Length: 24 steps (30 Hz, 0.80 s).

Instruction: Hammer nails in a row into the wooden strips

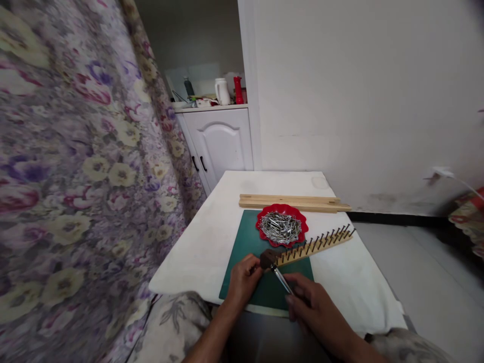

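Observation:
My right hand (312, 305) is closed around the handle of a hammer (282, 280). The hammer's dark head (269, 258) is over the near end of a wooden strip (298, 253), from which rows of dark nails (321, 241) stand up. At that same end my left hand (244, 280) is closed, its fingertips pinched together beside the hammer head; what they hold is hidden. Under the hands lies a green mat (245, 237). Just beyond the strip, a red scalloped dish (305, 224) holds a heap of silvery nails (280, 228).
Wooden strips (291, 201) lie across the far part of the white-covered table (204, 242). A floral curtain (94, 176) hangs at the left. Behind the table are a white cabinet (223, 143), with a white jug (222, 92) and red bottle (238, 91), and a wall.

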### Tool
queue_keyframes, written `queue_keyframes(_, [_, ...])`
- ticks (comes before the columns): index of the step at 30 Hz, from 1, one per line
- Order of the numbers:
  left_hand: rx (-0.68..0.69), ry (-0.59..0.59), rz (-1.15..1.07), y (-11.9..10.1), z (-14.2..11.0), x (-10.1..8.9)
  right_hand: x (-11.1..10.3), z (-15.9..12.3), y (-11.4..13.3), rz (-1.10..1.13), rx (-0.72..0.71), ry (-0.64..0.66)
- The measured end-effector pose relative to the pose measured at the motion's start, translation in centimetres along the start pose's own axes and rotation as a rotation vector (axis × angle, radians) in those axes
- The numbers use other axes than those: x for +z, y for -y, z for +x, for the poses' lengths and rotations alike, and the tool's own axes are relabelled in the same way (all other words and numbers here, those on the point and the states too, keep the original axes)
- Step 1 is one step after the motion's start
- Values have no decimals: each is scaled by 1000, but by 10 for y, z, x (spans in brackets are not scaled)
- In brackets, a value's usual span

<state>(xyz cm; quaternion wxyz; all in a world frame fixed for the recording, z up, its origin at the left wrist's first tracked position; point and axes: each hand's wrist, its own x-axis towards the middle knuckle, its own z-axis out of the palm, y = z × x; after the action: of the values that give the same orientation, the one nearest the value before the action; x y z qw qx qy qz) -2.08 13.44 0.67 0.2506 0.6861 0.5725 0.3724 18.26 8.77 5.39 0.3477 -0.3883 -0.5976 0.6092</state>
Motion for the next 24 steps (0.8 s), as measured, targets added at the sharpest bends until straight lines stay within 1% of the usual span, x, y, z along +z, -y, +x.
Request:
queue_keyframes(4, [6, 10, 4, 0, 0, -2, -6, 2, -1, 86, 0, -25])
queue_keyframes(8, [32, 32, 29, -1, 0, -7, -16, 6, -3, 143, 4, -130])
queue_keyframes(12, [67, 58, 54, -3, -2, -13, -30, 11, -3, 167, -49, -251])
queue_keyframes(15, [85, 82, 40, -6, -3, -20, -40, 13, 0, 185, -76, -298])
queue_keyframes(17, [66, 55, 25, -7, -1, -27, -44, 13, 2, 199, -97, -319])
queue_keyframes(19, [45, 0, 18, -9, 8, -33, -48, 13, 3, 211, -116, -338])
queue_keyframes(21, [68, -21, 31, -12, 24, -36, -50, 14, 3, 222, -123, -350])
queue_keyframes(23, [146, 38, 71, -17, 46, -35, -51, 15, 2, 228, -121, -354])
queue_keyframes(24, [187, 90, 101, -19, 59, -32, -51, 15, 1, 228, -119, -353])
